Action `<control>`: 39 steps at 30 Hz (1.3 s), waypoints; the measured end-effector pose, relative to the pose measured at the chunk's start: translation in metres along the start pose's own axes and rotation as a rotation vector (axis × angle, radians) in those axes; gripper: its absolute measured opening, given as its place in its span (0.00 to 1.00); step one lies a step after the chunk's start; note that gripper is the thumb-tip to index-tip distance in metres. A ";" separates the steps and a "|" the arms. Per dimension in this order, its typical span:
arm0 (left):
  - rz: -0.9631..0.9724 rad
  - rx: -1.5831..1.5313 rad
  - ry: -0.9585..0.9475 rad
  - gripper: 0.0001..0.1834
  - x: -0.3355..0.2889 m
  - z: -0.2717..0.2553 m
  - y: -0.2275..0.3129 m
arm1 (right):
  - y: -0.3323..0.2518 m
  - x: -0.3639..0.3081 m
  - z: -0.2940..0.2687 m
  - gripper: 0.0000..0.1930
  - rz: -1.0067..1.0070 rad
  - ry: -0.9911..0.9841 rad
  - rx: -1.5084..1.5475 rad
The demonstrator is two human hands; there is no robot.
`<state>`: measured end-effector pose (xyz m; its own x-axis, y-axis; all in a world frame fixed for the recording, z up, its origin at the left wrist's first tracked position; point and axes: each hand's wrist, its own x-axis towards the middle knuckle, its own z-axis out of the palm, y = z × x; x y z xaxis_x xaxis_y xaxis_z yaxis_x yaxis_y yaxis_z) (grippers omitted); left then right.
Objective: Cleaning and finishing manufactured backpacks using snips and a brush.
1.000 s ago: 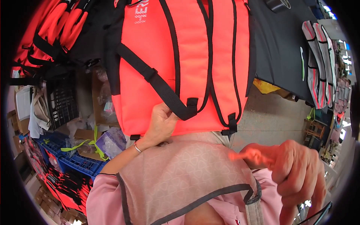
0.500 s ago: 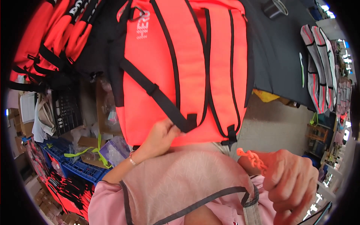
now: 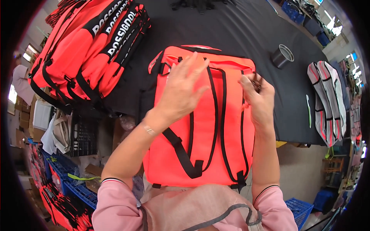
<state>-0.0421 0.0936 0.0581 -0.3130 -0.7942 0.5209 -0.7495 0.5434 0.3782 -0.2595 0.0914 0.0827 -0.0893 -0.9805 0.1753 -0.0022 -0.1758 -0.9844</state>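
A bright coral-red backpack with black trim leans against my front, its shoulder straps facing up. A black webbing strap crosses its lower left. Over the upper part of the backpack, my left hand is open, fingers spread, holding nothing. By the upper right corner, my right hand is closed with thumb and fingers pinched. A bit of braided orange cord shows beside that palm, hard to separate from the backpack's similar colour.
Stacked red-and-black backpacks rise at the left of the black-covered table. Toward the right are a dark metal cup, a white-and-green thin tool and grey padded straps. Blue crates and a black crate sit lower left.
My left hand has left the lower webbing strap and moved up over the backpack. The right hand has come from the lower right to the upper right corner. More table shows.
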 end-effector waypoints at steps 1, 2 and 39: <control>-0.018 0.144 -0.020 0.38 0.002 0.019 -0.004 | 0.002 0.011 0.011 0.09 -0.074 -0.038 -0.067; -0.044 0.181 -0.175 0.41 -0.004 0.034 -0.006 | 0.006 0.021 0.017 0.08 -0.148 -0.071 -0.138; -0.928 -0.696 -0.161 0.57 -0.223 -0.032 -0.033 | 0.135 0.051 0.123 0.09 -0.300 -0.148 -0.610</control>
<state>0.0706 0.2618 -0.0465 0.0785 -0.9625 -0.2595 -0.2640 -0.2711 0.9256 -0.1422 0.0066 -0.0391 0.1398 -0.9066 0.3982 -0.5684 -0.4028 -0.7174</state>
